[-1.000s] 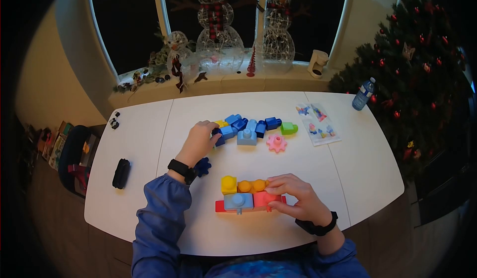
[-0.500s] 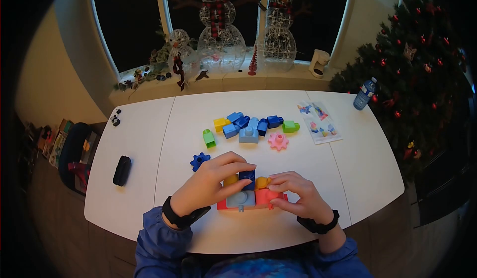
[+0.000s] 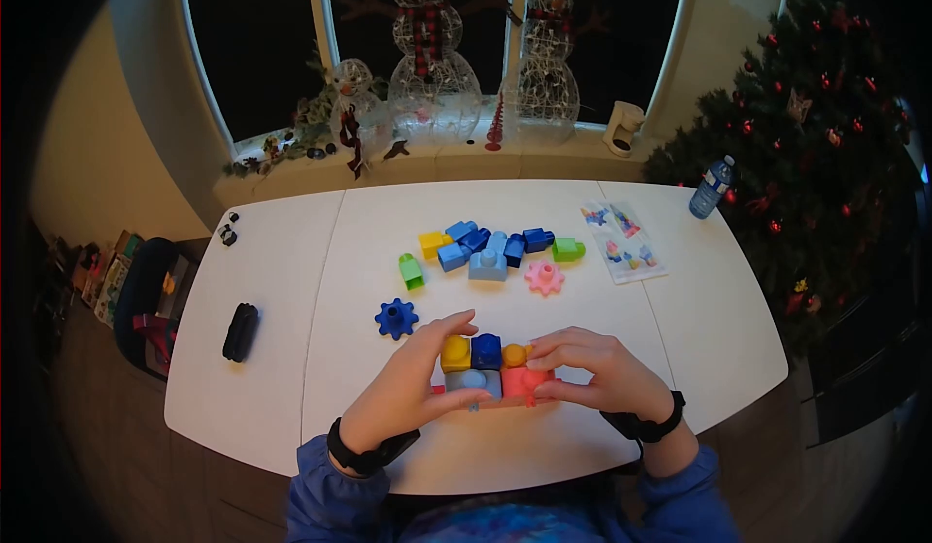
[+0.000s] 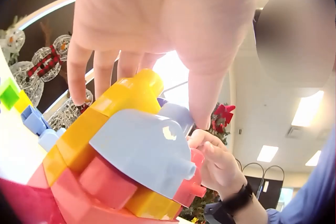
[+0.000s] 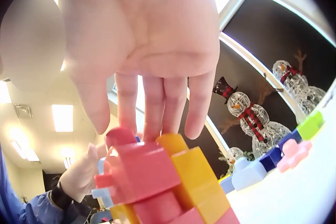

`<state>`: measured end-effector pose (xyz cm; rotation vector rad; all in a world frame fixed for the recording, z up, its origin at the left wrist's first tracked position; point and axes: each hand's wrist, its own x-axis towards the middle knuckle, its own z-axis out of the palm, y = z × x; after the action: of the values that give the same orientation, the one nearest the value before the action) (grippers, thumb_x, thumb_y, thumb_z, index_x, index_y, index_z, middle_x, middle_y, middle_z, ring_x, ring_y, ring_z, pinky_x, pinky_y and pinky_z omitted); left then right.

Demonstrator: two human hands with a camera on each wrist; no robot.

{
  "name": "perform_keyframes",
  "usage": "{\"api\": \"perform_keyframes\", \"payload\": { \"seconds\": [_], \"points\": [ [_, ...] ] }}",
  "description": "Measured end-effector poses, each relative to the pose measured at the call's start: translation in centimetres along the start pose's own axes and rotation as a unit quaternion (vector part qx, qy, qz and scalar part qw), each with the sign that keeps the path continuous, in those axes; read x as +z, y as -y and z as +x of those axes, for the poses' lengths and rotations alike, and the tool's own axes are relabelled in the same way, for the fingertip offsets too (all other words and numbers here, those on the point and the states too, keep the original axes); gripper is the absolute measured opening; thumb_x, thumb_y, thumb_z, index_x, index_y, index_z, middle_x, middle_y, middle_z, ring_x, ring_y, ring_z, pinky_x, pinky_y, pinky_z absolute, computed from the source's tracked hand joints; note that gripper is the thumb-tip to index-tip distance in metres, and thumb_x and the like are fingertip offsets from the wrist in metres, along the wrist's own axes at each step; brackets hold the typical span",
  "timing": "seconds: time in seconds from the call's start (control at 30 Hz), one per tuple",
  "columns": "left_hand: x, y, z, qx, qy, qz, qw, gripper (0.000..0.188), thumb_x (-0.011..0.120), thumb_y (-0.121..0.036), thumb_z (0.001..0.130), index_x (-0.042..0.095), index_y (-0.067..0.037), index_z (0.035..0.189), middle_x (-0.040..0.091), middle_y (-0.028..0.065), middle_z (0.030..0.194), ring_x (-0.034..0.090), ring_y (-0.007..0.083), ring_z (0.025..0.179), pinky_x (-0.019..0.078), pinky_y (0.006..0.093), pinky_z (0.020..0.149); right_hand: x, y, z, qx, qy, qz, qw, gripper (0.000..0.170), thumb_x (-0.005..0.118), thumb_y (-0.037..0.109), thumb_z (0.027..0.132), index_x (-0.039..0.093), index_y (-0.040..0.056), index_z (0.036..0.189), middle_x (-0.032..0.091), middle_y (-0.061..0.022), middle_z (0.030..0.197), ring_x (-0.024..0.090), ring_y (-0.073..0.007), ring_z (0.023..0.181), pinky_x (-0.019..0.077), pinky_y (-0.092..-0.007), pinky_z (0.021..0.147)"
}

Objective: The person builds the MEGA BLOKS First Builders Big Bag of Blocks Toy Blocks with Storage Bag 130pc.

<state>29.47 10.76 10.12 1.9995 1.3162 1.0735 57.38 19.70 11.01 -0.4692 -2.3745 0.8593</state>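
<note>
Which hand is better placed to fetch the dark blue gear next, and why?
Probably the left hand: it is nearer the dark blue gear, which lies on its side of the block build. The right hand is farther away, at the build's opposite end.

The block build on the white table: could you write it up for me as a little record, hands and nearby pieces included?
Block build: several stacked blocks
Back row, left to right: yellow block, dark blue block, orange block
Front row: light blue block, pink-red block
Left hand: thumb and fingers around the left end
Right hand: thumb and fingers around the right end
Loose gears: dark blue gear, pink gear
Farther right: printed sheet, bottle
</note>
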Motion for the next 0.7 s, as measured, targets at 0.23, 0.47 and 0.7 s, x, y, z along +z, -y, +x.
{"api": "perform_keyframes", "payload": {
  "seconds": [0.23,0.47,0.7],
  "points": [
    [0.9,1.6,-0.8,-0.06,-0.005,-0.058,0.997,0.089,0.095,-0.02,0.074,0.049,-0.008,0.149,0.062,0.0134,0.138,0.061,0.0282,0.128,0.0482,0.041,0.109,-4.4,-2.6,7.0,0.027,-0.011,-0.117,0.993,0.022,0.079,0.023,0.091,0.074,0.0044,0.101,0.075,-0.0134,0.099,0.072,-0.0315,0.089,0.0566,-0.0376,0.08],
    [0.7,1.9,-0.7,-0.075,0.013,-0.076,0.994,0.079,0.094,-0.02,0.072,0.057,-0.009,0.141,0.063,0.0105,0.136,0.06,0.0268,0.127,0.0464,0.0384,0.108,-3.9,-14.5,13.4,0.112,0.079,-0.257,0.957,0.045,0.077,0.039,0.09,0.074,0.0024,0.116,0.073,-0.0196,0.116,0.067,-0.0376,0.111,0.0531,-0.0457,0.097],
    [0.7,2.3,-0.7,-0.071,0.023,-0.092,0.993,0.076,0.093,-0.019,0.073,0.057,-0.007,0.138,0.063,0.0123,0.136,0.06,0.0279,0.127,0.0436,0.0378,0.111,-2.1,-18.7,16.3,0.206,0.202,-0.293,0.911,0.066,0.08,0.045,0.086,0.067,0.0002,0.133,0.067,-0.0225,0.133,0.06,-0.0383,0.127,0.0482,-0.0438,0.107]
  ]
}}
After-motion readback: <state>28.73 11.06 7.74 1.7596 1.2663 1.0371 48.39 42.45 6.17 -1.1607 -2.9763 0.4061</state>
